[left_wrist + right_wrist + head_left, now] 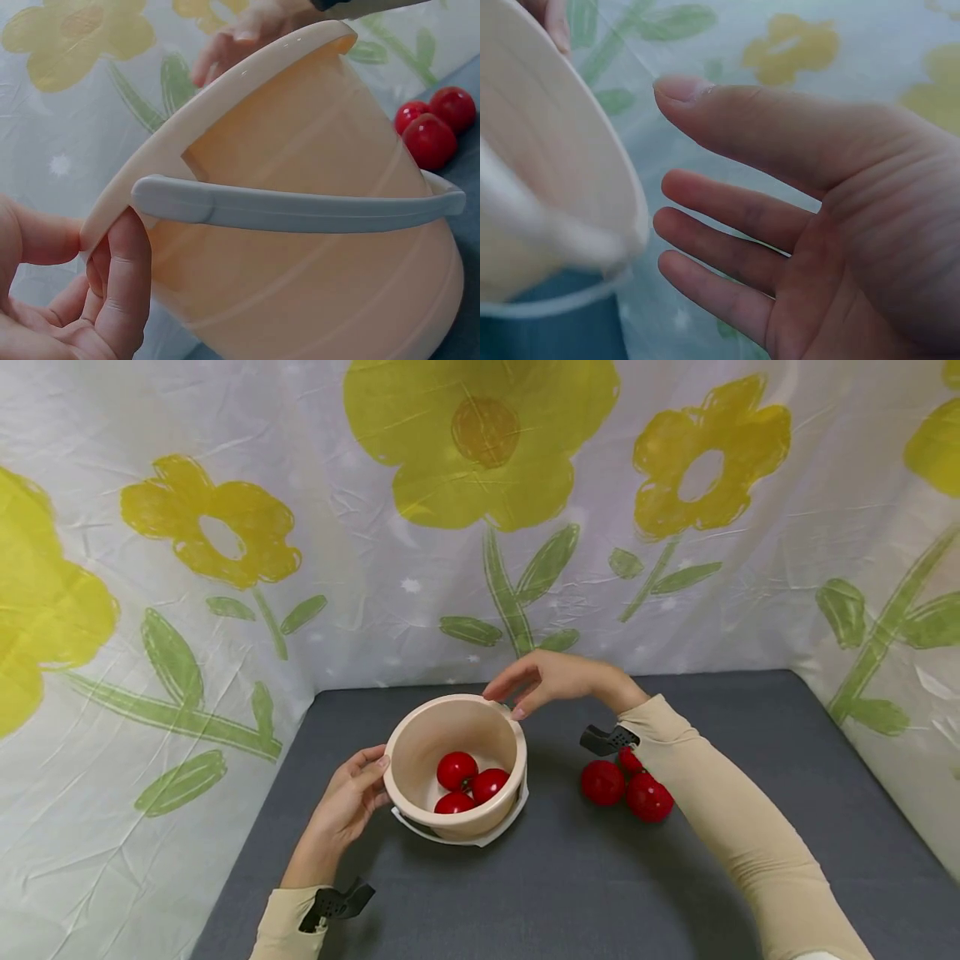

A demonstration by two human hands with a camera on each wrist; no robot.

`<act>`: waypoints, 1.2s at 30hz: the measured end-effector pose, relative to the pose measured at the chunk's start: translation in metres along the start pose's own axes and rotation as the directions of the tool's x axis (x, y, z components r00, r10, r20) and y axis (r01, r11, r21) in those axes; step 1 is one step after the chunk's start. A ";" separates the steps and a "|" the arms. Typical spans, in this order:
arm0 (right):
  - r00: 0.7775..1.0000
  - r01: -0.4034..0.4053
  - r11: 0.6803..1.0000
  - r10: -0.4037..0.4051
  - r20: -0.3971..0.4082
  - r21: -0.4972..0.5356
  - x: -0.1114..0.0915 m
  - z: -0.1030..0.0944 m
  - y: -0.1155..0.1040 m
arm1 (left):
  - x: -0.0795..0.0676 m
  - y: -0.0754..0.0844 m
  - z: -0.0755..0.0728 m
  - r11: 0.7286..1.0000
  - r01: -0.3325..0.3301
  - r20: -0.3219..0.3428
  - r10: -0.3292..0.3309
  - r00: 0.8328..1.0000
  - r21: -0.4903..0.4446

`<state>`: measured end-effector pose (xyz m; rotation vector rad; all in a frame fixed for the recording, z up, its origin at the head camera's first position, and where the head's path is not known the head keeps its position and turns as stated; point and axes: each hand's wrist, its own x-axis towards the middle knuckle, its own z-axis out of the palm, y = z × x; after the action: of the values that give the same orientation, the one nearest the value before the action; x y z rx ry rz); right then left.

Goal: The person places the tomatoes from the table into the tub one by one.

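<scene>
A cream-coloured bucket [435, 727] stands tilted over the dark table, with a few red tomatoes [457, 771] lying inside at its bottom. My left hand [351, 797] pinches the left side of its rim between thumb and fingers, as the left wrist view shows. The grey-white handle [300, 210] hangs down against the bucket's outer wall. Beside the far right part of the rim is my right hand [555, 681]. In the right wrist view its fingers [720, 244] are spread and fairly straight, with a gap between them and the bucket.
On the table [570, 885], to the right of the bucket, several more red tomatoes [602, 782] sit close together, partly hidden by my right sleeve [720, 802]. A white curtain [360, 610] with painted yellow flowers hangs behind the table and along its sides.
</scene>
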<state>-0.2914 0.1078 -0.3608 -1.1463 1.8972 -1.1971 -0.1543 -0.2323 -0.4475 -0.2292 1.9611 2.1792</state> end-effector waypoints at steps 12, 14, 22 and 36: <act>0.977 -0.082 0.997 0.082 -0.196 0.008 -0.076 -0.013 0.036 | -0.003 0.001 0.000 1.000 0.006 -0.007 -0.006 1.000 -0.022; 0.971 -0.094 0.995 0.096 -0.220 0.019 -0.088 -0.014 0.042 | -0.003 0.001 0.000 1.000 0.005 -0.008 -0.005 1.000 -0.024; 0.945 -0.170 0.984 0.175 -0.276 0.043 -0.122 -0.008 0.071 | -0.003 0.002 0.001 1.000 0.004 -0.013 -0.005 1.000 -0.021; 0.892 -0.319 0.948 0.304 -0.335 0.010 -0.162 0.006 0.126 | -0.001 0.000 0.003 1.000 0.002 -0.011 -0.002 1.000 -0.019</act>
<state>-0.2588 0.2784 -0.4709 -0.6483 2.2675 -1.2254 -0.1531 -0.2296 -0.4466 -0.2467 1.9461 2.2001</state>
